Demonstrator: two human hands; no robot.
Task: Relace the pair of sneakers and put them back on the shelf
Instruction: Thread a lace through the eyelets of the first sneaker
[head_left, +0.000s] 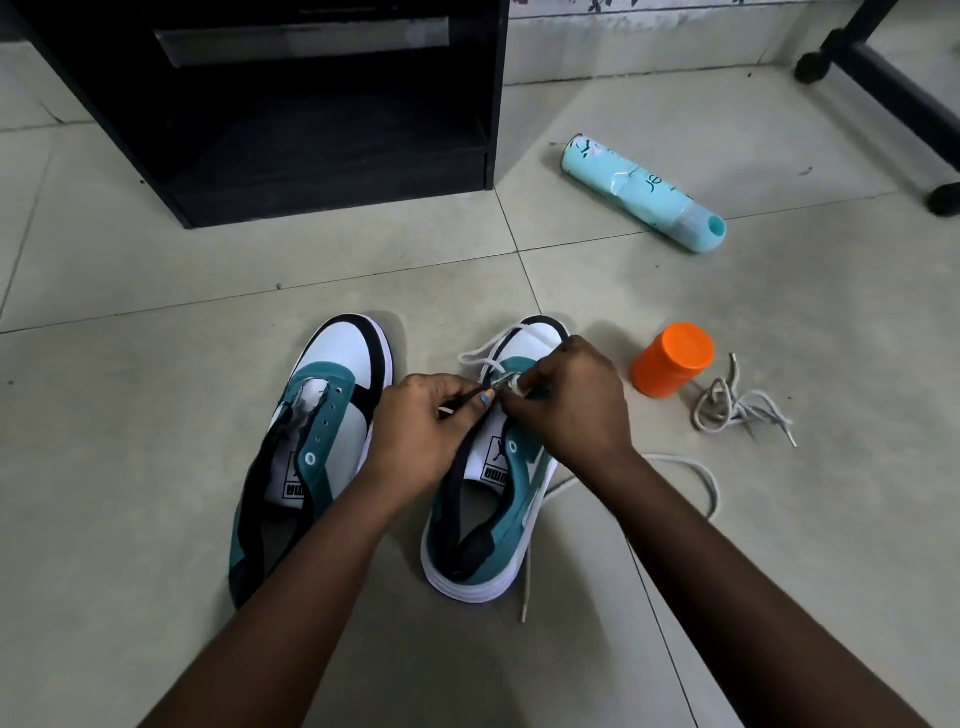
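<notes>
Two teal, white and black sneakers stand side by side on the tiled floor, toes pointing away from me. The left sneaker (311, 447) has no lace and its eyelets are bare. Over the right sneaker (493, 525), my left hand (423, 431) pinches the eyelet flap and my right hand (569, 400) pinches a white lace (691, 478) at an upper eyelet. That lace loops over the toe and trails to the right and past the heel. A second lace (737, 408) lies bunched on the floor to the right.
A black shelf unit (291, 104) stands at the back left with an open lower compartment. A teal spray can (641, 192) lies on its side, an orange jar (672, 358) sits beside the right sneaker. Black furniture legs (883, 83) cross the far right.
</notes>
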